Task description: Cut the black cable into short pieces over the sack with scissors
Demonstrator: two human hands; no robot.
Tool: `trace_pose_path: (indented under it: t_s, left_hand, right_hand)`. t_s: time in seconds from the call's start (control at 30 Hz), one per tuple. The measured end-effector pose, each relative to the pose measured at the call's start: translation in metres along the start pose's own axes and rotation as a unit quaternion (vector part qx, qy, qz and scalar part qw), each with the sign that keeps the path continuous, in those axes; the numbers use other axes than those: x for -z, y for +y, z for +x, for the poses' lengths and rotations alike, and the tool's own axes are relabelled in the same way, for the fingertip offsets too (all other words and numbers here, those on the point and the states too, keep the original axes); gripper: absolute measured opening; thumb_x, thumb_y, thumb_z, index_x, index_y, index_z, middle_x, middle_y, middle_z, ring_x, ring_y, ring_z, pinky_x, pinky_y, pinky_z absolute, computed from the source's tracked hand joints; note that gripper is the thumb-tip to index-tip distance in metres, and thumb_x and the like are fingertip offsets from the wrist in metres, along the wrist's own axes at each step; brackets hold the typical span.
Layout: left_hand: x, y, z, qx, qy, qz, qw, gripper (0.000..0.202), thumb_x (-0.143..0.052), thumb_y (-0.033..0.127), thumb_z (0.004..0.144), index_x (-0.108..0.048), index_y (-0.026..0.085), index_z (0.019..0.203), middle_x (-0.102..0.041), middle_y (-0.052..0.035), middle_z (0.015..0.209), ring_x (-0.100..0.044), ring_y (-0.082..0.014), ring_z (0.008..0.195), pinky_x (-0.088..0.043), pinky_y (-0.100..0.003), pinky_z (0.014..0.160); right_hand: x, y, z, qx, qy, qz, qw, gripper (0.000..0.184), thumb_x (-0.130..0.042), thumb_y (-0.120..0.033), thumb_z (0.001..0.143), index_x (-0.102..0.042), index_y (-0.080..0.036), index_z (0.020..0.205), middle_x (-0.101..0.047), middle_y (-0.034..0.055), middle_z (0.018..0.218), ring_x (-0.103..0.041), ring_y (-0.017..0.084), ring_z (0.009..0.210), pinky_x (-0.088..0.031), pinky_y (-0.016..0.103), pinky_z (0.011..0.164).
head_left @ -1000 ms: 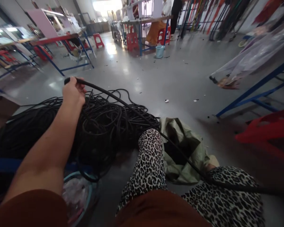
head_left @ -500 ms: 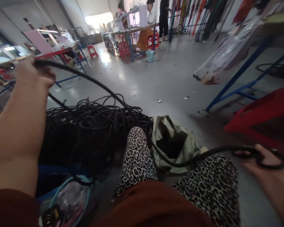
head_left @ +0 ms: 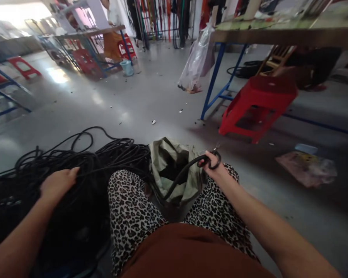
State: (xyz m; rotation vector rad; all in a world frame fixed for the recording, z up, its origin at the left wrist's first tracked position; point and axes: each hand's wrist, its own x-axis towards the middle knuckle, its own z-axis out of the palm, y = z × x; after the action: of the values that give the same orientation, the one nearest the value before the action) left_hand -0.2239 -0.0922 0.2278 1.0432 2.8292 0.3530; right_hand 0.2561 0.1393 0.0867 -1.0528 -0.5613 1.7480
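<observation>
A long black cord (head_left: pixel 179 179) runs in front of my knees between my two hands, sagging at the mouth of an open greenish sack (head_left: pixel 159 152). My left hand (head_left: pixel 58 183) is closed around the cord, low over a tangled heap of black cord (head_left: pixel 116 154). Above my right knee, my right hand (head_left: pixel 213 164) is closed on the cord's other part. Dark loops around its fingers and a small metal tip look like black-handled scissors (head_left: pixel 219 160), though blur hides their blades. Dark contents show inside the sack, which stands between my knees.
A red stool (head_left: pixel 261 96) stands right of the sack, beside a blue-legged table (head_left: pixel 261 36). A clear plastic bag (head_left: pixel 195 58) hangs from that table. On the floor at right lies a plastic packet (head_left: pixel 307 166). People sit or stand at farther tables.
My left hand has come down from its raised position to the cord heap. My right hand has moved inward, nearer the sack. The view has turned to the right.
</observation>
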Motion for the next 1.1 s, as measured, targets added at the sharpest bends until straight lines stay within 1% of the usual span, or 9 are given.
trace_pose_path:
  t_s: [0.1,0.17,0.27,0.37,0.43,0.53,0.7,0.8,1.1]
  left_hand:
    - [-0.066,0.076,-0.017,-0.159,-0.053,-0.106,0.98,0.031,-0.057,0.043,0.071,-0.058,0.025,0.096,-0.067,-0.0009,0.09,-0.062,-0.0239,0.087,-0.045,-0.044,0.087]
    - [-0.112,0.131,-0.046,-0.237,-0.131,-0.223,0.937,0.05,-0.059,0.038,0.071,-0.05,0.025,0.119,-0.063,-0.0077,0.114,-0.062,-0.0231,0.093,-0.047,-0.038,0.085]
    - [-0.178,0.197,-0.099,-0.255,-0.279,-0.296,0.877,0.058,-0.06,0.035,0.073,-0.047,0.015,0.126,-0.061,-0.0162,0.117,-0.06,-0.0249,0.101,-0.048,-0.038,0.089]
    - [-0.225,0.229,-0.143,-0.265,-0.396,-0.313,0.822,0.06,-0.064,0.033,0.071,-0.048,0.012,0.125,-0.065,-0.0142,0.11,-0.062,-0.0239,0.098,-0.05,-0.038,0.086]
    - [-0.244,0.233,-0.158,-0.305,-0.418,-0.311,0.797,0.051,-0.061,0.028,0.072,-0.052,0.014,0.12,-0.066,-0.0103,0.109,-0.062,-0.0212,0.096,-0.049,-0.036,0.088]
    - [-0.251,0.221,-0.155,-0.321,-0.392,-0.27,0.819,0.043,-0.048,0.023,0.08,-0.051,0.014,0.122,-0.067,-0.0085,0.103,-0.064,-0.0182,0.082,-0.051,-0.035,0.083]
    - [-0.222,0.184,-0.094,-0.416,-0.212,-0.127,0.875,0.038,-0.042,0.022,0.086,-0.054,0.018,0.121,-0.063,-0.0107,0.113,-0.058,-0.0222,0.104,-0.044,-0.038,0.095]
    - [-0.21,0.165,-0.068,-0.422,-0.158,-0.058,0.891,0.035,-0.046,0.019,0.083,-0.058,0.018,0.116,-0.063,-0.0108,0.109,-0.058,-0.022,0.104,-0.044,-0.037,0.094]
    - [-0.258,0.17,-0.129,-0.329,-0.335,-0.205,0.859,0.032,-0.052,0.024,0.076,-0.06,0.016,0.106,-0.067,-0.0085,0.098,-0.062,-0.0231,0.093,-0.048,-0.035,0.086]
  right_hand:
    - [-0.011,0.014,-0.005,-0.015,-0.013,0.002,1.0,0.023,-0.066,-0.031,0.073,-0.048,-0.018,0.065,-0.052,-0.002,0.056,-0.048,0.009,0.042,-0.045,0.024,0.041]
    - [-0.014,0.025,-0.011,-0.016,-0.017,-0.022,0.999,0.023,-0.068,-0.032,0.069,-0.051,-0.016,0.068,-0.056,-0.0006,0.058,-0.05,0.01,0.043,-0.045,0.023,0.04]
    - [-0.012,0.041,-0.02,-0.028,-0.023,-0.092,0.995,0.027,-0.069,-0.037,0.068,-0.056,-0.014,0.069,-0.057,0.0007,0.056,-0.053,0.01,0.043,-0.045,0.021,0.04]
    - [-0.005,0.053,-0.029,-0.022,-0.012,-0.139,0.99,0.027,-0.069,-0.037,0.068,-0.057,-0.013,0.07,-0.056,0.0002,0.054,-0.052,0.009,0.042,-0.042,0.018,0.039]
    - [-0.001,0.057,-0.031,-0.017,0.005,-0.14,0.99,0.027,-0.068,-0.038,0.069,-0.056,-0.013,0.07,-0.055,-0.0005,0.053,-0.051,0.009,0.042,-0.041,0.018,0.038]
    - [0.002,0.06,-0.032,-0.037,0.026,-0.137,0.989,0.028,-0.067,-0.039,0.072,-0.054,-0.014,0.069,-0.054,-0.0005,0.052,-0.05,0.009,0.04,-0.042,0.02,0.038]
    - [0.002,0.062,-0.036,-0.088,-0.003,-0.175,0.981,0.03,-0.065,-0.042,0.078,-0.052,-0.015,0.072,-0.058,0.0013,0.055,-0.053,0.01,0.041,-0.041,0.019,0.038]
    - [-0.001,0.063,-0.042,-0.111,-0.011,-0.193,0.975,0.03,-0.063,-0.041,0.08,-0.052,-0.014,0.074,-0.058,0.0009,0.055,-0.052,0.008,0.041,-0.04,0.018,0.038]
    - [-0.003,0.077,-0.053,-0.127,0.031,-0.218,0.967,0.023,-0.066,-0.031,0.079,-0.051,-0.014,0.073,-0.059,-0.0004,0.061,-0.051,0.006,0.037,-0.041,0.016,0.036]
